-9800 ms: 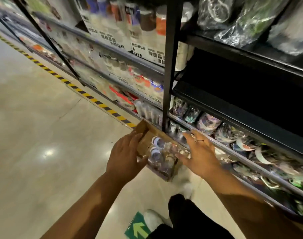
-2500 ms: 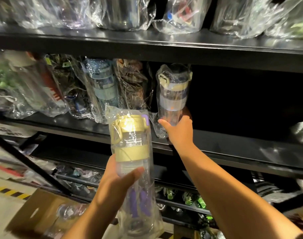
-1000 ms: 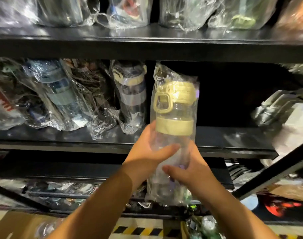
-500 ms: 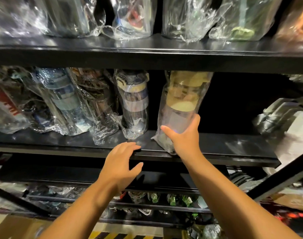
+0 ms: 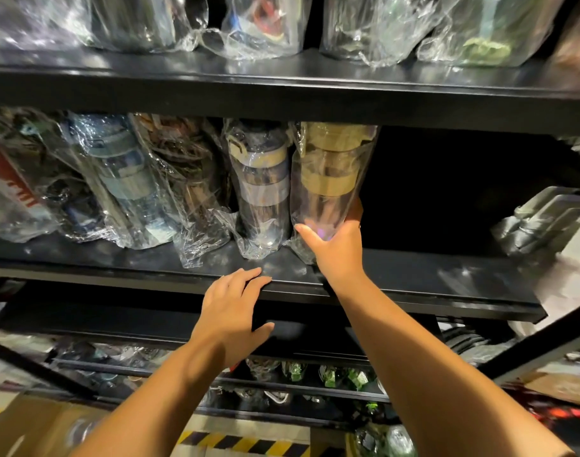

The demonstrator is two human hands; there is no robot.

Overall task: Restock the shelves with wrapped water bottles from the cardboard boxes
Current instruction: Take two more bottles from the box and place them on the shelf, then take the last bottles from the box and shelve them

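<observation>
Beside the yellow-lidded bottle point(image 5: 328, 179), a grey-banded bottle point(image 5: 262, 189).

Wrapped bottle point(image 5: 331, 179) standing on middle shelf point(image 5: 414, 282), touching neighbour bottle point(image 5: 262, 192) on its left. More wrapped bottles point(image 5: 123, 179) lining up leftward. Right hand point(image 5: 338, 252) gripping wrapped bottle's base from front. Left hand point(image 5: 232, 311) sitting at shelf front edge, left of right hand. Upper shelf point(image 5: 282, 90) running above. Cardboard box point(image 5: 28, 427) lying below, far left.

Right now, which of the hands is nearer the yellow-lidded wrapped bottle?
Right. The right hand grips the yellow-lidded bottle near its base; the left hand rests on the front edge of the shelf, lower and apart from the bottle.
</observation>
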